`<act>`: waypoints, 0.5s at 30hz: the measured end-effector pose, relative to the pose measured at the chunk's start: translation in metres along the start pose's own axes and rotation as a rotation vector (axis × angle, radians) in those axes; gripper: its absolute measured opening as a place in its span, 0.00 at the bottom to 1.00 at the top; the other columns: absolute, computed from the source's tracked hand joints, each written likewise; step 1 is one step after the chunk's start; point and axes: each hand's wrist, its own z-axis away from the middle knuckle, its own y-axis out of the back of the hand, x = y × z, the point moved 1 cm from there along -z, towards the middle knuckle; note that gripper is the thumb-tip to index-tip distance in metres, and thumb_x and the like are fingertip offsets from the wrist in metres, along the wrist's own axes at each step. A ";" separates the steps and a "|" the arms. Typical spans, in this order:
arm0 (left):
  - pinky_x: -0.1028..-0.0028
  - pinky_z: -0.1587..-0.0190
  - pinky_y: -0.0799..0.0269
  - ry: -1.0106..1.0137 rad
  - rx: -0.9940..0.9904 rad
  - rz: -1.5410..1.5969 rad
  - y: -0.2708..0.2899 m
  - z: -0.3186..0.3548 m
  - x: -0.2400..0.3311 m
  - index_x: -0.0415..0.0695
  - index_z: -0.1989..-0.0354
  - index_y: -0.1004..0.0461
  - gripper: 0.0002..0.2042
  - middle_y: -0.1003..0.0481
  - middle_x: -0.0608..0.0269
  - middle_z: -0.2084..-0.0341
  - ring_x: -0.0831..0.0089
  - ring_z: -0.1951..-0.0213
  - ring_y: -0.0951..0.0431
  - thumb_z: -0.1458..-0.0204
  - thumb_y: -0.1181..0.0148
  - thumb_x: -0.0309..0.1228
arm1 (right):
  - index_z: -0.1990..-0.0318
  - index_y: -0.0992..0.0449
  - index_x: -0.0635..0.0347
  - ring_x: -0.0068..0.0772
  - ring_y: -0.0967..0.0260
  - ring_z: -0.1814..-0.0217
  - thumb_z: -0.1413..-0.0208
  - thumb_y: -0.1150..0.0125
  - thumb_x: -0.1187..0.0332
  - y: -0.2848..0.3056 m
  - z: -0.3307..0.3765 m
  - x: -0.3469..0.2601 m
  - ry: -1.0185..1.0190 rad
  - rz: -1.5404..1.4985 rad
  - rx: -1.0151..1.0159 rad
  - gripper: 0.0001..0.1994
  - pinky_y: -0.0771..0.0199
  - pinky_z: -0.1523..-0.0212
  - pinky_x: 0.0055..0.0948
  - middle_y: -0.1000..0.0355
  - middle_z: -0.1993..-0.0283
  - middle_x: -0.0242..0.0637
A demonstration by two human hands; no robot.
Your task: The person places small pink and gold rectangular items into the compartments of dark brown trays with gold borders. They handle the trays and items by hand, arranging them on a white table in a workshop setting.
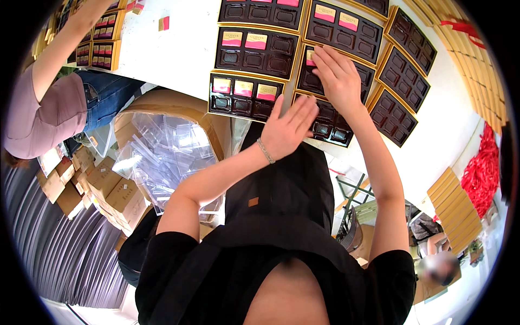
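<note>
My left hand (287, 130) hovers with fingers stretched and thumb apart by the table's near edge, between two boxes; nothing shows in it. On its left lies a gold-edged box (246, 107) with a dark moulded tray and three gold-and-pink wrapped squares in its far row. On its right is a nearer box (333, 133), partly covered by my hands. My right hand (338, 81) reaches over the box beyond, fingers extended and palm down. Its fingertips are beside a wrapped square (310, 58) in that box's far left pocket. Its thumb is hidden.
Trays without squares (392, 116) line the right side. A loose wrapped square (164, 23) lies farther left on the white table (179, 54). Below the table stands a carton (214, 130) of clear plastic pieces. Another person's arm (70, 38) extends at far left; red shreds (482, 173) lie right.
</note>
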 end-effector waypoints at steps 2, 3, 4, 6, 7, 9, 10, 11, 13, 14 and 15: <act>0.37 0.34 0.58 0.050 -0.135 0.015 -0.015 0.009 -0.001 0.43 0.36 0.36 0.41 0.44 0.59 0.32 0.66 0.30 0.47 0.59 0.37 0.53 | 0.49 0.25 0.62 0.39 0.36 0.35 0.51 0.34 0.61 0.007 0.001 -0.006 -0.010 0.048 -0.099 0.23 0.36 0.39 0.40 0.29 0.41 0.38; 0.37 0.34 0.58 0.042 -0.149 0.000 -0.015 0.008 0.000 0.43 0.36 0.36 0.41 0.44 0.59 0.32 0.66 0.29 0.48 0.58 0.38 0.54 | 0.47 0.26 0.63 0.40 0.38 0.33 0.51 0.35 0.59 0.010 0.000 -0.010 -0.015 0.074 -0.151 0.25 0.38 0.36 0.42 0.31 0.39 0.39; 0.37 0.34 0.58 0.034 -0.164 -0.015 -0.014 0.007 0.001 0.43 0.36 0.36 0.41 0.44 0.60 0.31 0.67 0.29 0.49 0.57 0.39 0.55 | 0.42 0.30 0.65 0.40 0.45 0.28 0.49 0.38 0.53 0.008 0.006 -0.010 -0.018 0.088 -0.210 0.31 0.47 0.31 0.47 0.36 0.35 0.40; 0.34 0.35 0.58 0.020 -0.176 -0.067 -0.015 0.005 -0.001 0.44 0.36 0.36 0.42 0.45 0.61 0.31 0.67 0.28 0.52 0.57 0.41 0.58 | 0.41 0.31 0.66 0.40 0.45 0.28 0.49 0.39 0.52 0.011 0.007 -0.014 -0.032 0.186 -0.241 0.32 0.48 0.31 0.48 0.36 0.35 0.41; 0.34 0.35 0.58 0.029 -0.171 -0.049 -0.014 0.006 -0.001 0.45 0.36 0.36 0.42 0.45 0.61 0.31 0.67 0.28 0.52 0.57 0.41 0.58 | 0.41 0.31 0.66 0.40 0.45 0.28 0.48 0.39 0.51 0.012 0.008 -0.016 -0.037 0.234 -0.257 0.32 0.49 0.30 0.48 0.36 0.35 0.41; 0.33 0.36 0.58 0.051 -0.153 -0.014 -0.012 0.008 0.000 0.45 0.35 0.36 0.41 0.46 0.61 0.31 0.67 0.28 0.53 0.57 0.42 0.58 | 0.40 0.32 0.67 0.42 0.46 0.28 0.48 0.40 0.51 0.012 0.012 -0.016 -0.055 0.187 -0.294 0.33 0.50 0.30 0.50 0.36 0.34 0.43; 0.32 0.36 0.58 0.052 -0.174 -0.031 -0.012 0.007 -0.002 0.45 0.35 0.37 0.42 0.46 0.62 0.30 0.67 0.28 0.53 0.55 0.43 0.59 | 0.40 0.32 0.67 0.43 0.46 0.28 0.48 0.40 0.51 0.011 0.011 -0.018 -0.060 0.156 -0.302 0.33 0.50 0.30 0.50 0.36 0.34 0.44; 0.31 0.37 0.58 0.055 -0.228 -0.051 -0.012 0.006 0.001 0.45 0.34 0.38 0.42 0.45 0.62 0.31 0.67 0.28 0.53 0.54 0.45 0.60 | 0.40 0.33 0.67 0.44 0.46 0.28 0.49 0.40 0.51 0.012 0.010 -0.018 -0.063 0.125 -0.311 0.34 0.50 0.30 0.51 0.37 0.34 0.44; 0.30 0.37 0.60 0.032 -0.229 -0.053 -0.015 0.007 0.002 0.46 0.33 0.39 0.41 0.44 0.63 0.31 0.67 0.28 0.53 0.53 0.46 0.60 | 0.39 0.33 0.68 0.47 0.45 0.29 0.47 0.42 0.50 0.015 0.008 -0.021 -0.041 0.150 -0.318 0.34 0.50 0.31 0.53 0.37 0.34 0.47; 0.30 0.38 0.58 0.038 -0.188 -0.044 -0.017 0.008 0.001 0.46 0.34 0.37 0.42 0.42 0.62 0.32 0.68 0.29 0.50 0.57 0.43 0.60 | 0.39 0.34 0.68 0.47 0.45 0.28 0.46 0.43 0.50 0.011 0.008 -0.023 -0.038 0.189 -0.325 0.34 0.51 0.31 0.53 0.38 0.33 0.47; 0.28 0.38 0.59 0.039 -0.179 0.003 -0.015 0.009 -0.001 0.46 0.34 0.38 0.43 0.43 0.61 0.32 0.68 0.29 0.49 0.57 0.43 0.60 | 0.39 0.33 0.68 0.47 0.46 0.28 0.45 0.44 0.50 0.010 0.010 -0.024 -0.037 0.224 -0.333 0.33 0.51 0.31 0.54 0.38 0.33 0.46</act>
